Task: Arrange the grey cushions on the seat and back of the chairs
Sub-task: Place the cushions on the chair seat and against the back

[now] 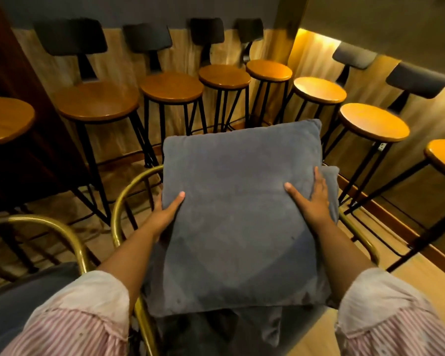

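Observation:
A large square grey cushion (239, 209) is held in front of me over a chair with a curved brass frame (129, 191). My left hand (166, 217) grips its left edge, thumb on top and fingers underneath. My right hand (312, 199) grips its right edge, fingers spread on the top. A second grey cushion (330, 176) peeks out behind the right edge, and more grey fabric (265, 327) shows under the near edge. Another brass-framed chair (49, 224) at the lower left carries a grey cushion (23, 299).
Several tall bar stools with round wooden seats (171, 87) and dark backrests line the wooden wall ahead and to the right (373, 122). Their black metal legs (93, 181) stand close to the chair. A lit strip glows along the wall at upper right.

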### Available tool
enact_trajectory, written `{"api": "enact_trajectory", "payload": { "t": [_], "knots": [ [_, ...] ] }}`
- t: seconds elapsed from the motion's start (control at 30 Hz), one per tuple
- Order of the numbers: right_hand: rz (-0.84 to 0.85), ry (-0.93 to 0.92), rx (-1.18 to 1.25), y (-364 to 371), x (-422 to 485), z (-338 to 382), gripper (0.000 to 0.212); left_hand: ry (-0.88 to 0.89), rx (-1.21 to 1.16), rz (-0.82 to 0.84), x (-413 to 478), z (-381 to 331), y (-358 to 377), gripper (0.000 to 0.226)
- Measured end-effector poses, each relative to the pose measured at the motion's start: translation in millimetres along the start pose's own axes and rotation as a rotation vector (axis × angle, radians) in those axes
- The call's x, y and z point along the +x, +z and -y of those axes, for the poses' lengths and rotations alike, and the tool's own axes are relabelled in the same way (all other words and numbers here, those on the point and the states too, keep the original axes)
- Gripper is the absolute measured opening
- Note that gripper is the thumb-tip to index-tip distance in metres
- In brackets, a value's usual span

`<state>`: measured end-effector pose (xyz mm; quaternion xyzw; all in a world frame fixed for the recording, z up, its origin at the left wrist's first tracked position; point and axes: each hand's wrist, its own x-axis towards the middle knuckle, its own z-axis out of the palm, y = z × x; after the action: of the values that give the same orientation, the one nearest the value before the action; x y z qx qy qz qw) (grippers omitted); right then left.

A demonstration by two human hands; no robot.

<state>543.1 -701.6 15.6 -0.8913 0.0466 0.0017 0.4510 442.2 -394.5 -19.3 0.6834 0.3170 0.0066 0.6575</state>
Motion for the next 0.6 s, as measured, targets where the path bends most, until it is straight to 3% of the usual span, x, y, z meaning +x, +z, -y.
{"api": "enact_trajectory", "payload": {
  "t": [0.2,0.37,0.5,0.6],
  "knots": [
    [0.084,-0.006,0.087,-9,-1,-14,0.117,0.053,-0.082,-0.027,10,10,10,0.081],
    [0.103,0.052,0.114,-17,-8,-17,0.114,0.152,-0.093,0.011,1,4,15,0.107],
    [0.092,-0.020,0.261,-23,-17,1,0.107,0.228,-0.165,-0.036,-14,-11,10,0.088],
    [0.075,-0.054,0.346,-30,-29,17,0.097,0.302,-0.189,-0.032,-35,-30,-4,0.092]
  ]
}}
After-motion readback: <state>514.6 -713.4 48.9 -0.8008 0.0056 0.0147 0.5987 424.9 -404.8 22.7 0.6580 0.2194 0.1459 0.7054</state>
